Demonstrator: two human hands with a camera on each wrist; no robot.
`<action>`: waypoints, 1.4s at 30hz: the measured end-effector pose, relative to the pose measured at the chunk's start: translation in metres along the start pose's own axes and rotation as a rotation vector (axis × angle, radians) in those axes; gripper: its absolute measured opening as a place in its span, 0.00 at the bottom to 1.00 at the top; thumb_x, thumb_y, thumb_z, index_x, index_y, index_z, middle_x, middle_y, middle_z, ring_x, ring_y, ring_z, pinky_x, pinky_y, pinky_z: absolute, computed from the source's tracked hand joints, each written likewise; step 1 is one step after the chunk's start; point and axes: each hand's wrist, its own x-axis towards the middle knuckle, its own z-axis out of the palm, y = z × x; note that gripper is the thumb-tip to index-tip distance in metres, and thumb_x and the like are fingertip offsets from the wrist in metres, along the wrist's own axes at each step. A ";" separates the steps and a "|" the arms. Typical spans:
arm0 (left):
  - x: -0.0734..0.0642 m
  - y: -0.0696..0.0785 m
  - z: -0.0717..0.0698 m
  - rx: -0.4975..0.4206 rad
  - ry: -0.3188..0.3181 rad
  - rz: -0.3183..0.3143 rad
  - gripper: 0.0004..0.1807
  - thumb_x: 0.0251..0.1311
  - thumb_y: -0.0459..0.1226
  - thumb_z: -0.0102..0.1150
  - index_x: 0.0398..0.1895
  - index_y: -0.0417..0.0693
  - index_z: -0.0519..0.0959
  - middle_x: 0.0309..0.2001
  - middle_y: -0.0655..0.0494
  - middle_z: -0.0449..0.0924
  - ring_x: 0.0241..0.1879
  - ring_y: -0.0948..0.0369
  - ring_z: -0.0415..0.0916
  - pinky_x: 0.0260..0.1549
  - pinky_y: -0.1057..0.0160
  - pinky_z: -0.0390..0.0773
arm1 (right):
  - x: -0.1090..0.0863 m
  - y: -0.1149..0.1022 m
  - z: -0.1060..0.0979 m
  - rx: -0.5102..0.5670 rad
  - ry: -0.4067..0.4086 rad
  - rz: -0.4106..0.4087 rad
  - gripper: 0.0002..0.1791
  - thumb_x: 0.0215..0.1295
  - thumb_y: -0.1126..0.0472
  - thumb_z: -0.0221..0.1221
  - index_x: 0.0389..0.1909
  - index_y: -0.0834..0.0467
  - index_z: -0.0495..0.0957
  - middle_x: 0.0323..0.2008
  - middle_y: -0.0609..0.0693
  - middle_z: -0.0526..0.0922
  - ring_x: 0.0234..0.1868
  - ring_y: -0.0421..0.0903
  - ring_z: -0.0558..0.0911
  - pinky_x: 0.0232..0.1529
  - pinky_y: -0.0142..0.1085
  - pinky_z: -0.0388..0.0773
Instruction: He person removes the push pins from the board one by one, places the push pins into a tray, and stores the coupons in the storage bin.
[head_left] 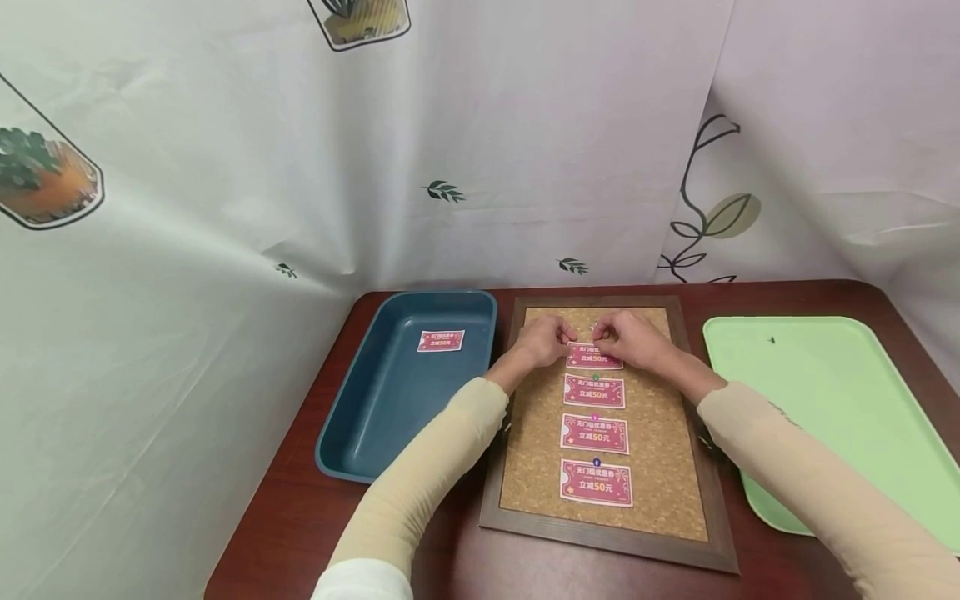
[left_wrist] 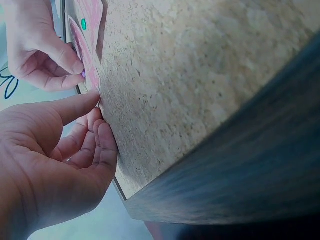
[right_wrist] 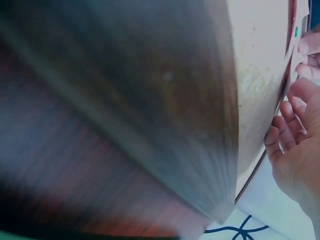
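A framed cork board (head_left: pixel 637 483) bears a column of pink-and-white coupons. My left hand (head_left: pixel 545 340) pinches the top left corner of the uppermost coupon (head_left: pixel 594 358), thumb on its face in the left wrist view. Close by on the right, my right hand (head_left: pixel 633 340) is at the same coupon's top edge, its fingertips pinching a small purple push pin (left_wrist: pixel 84 74). Below hang three more coupons: one with a green pin (head_left: pixel 596 377), one with a pink pin (head_left: pixel 595 417), and the lowest coupon (head_left: pixel 596 483) with a blue pin (head_left: pixel 597 462).
Left of the board stands a dark blue tray (head_left: pixel 375 421) with one coupon (head_left: pixel 441 341) lying in it. On the right is a light green tray (head_left: pixel 817 400) holding a tiny dark object (head_left: pixel 772 340). A patterned white sheet (head_left: pixel 510 167) hangs behind the table.
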 end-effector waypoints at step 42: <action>0.001 -0.001 0.001 -0.002 -0.001 0.004 0.05 0.68 0.33 0.71 0.43 0.48 0.85 0.35 0.58 0.80 0.35 0.63 0.74 0.36 0.68 0.73 | 0.004 0.005 0.004 -0.042 0.039 -0.075 0.05 0.59 0.67 0.71 0.32 0.60 0.83 0.31 0.50 0.81 0.32 0.46 0.76 0.35 0.40 0.73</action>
